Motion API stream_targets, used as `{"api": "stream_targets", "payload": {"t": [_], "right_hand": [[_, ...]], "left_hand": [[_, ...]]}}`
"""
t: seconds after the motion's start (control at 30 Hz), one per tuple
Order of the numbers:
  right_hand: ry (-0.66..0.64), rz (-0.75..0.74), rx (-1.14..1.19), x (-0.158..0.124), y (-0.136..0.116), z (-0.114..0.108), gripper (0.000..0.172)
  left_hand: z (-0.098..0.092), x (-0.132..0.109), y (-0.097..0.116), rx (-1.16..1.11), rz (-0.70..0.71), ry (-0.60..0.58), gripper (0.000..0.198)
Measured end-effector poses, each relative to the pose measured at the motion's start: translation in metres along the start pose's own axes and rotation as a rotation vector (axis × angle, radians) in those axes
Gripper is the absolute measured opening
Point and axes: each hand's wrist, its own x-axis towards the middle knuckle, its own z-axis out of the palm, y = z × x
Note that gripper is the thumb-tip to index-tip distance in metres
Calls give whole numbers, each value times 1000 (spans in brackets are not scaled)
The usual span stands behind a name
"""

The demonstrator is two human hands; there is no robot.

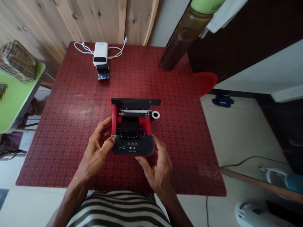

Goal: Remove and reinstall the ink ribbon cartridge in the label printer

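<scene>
A small red and black receipt printer (133,145) is held between my hands over the red patterned table, its lid (136,102) raised at the far side. Its paper bay shows a dark inside and a metal bar near the lid hinge. My left hand (97,151) grips the left side, thumb on the top corner by the panel. Around the near right corner, my right hand (159,165) is closed with its thumb at the front edge; its other fingers are partly hidden. Just right of the printer is a small paper roll (155,115) with a dark core.
On the red table (189,142), a white power bank (100,52) with a white cable lies at the back left, near a crumpled black strip (103,72). A tall brown bottle (182,37) with a green cap stands back right. A green table (19,101) adjoins at left.
</scene>
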Motion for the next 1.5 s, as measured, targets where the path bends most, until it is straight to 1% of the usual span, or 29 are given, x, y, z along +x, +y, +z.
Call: {"api": "stream_targets", "payload": {"t": [0.1,0.2,0.23,0.3,0.33,0.37,0.4,0.47,0.5,0.57,0.63,0.7,0.77,0.9,1.07,1.23,1.33,1.43,1.5], "right_hand": [[-39,0,24,4,2,-9,62],[-108,-51,27,20,4,-29,50],[-114,-78,14,28,4,-37,43],[-80,-135,-27,50,2,-48,33],[-56,-183,-38,62,-1,-51,32],[-60,-242,-46,74,-5,-52,32],[-93,-295,-50,86,-9,-51,32],[-212,-395,-64,109,-17,-42,28],[-296,-426,-90,119,-21,-35,26],[-492,-454,-180,137,-26,-21,23],[-681,-443,-287,150,-27,-8,23],[-784,-426,-361,159,-27,1,25],[-824,-405,-395,165,-26,7,23],[-865,-373,-453,170,-28,13,22],[-826,-422,-591,169,-39,20,26],[-843,-435,-632,170,-44,18,30],[-776,-446,-596,167,-42,13,24],[-683,-461,-571,160,-42,7,16],[-614,-491,-567,154,-44,2,13]], "left_hand": [[-2,-1,-2,2,5,2,54],[-8,0,-5,-15,10,-36,54],[-11,2,-7,-27,12,-51,55],[-17,7,-12,-49,21,-63,55],[-20,11,-14,-57,28,-53,56],[-22,15,-17,-60,35,-35,56],[-24,20,-20,-60,41,-8,56],[-27,28,-25,-56,45,60,54],[-27,31,-27,-55,45,93,53],[-28,34,-29,-51,42,133,52],[-28,35,-31,-48,43,148,52],[-29,34,-31,-49,47,153,52],[-29,34,-31,-50,45,163,53],[-29,34,-30,-32,28,163,55],[-29,34,-30,-16,34,159,52],[-30,34,-29,-8,32,161,53],[-30,34,-28,4,34,164,53],[-30,34,-28,11,25,149,53],[-31,33,-29,12,19,138,53]]}}
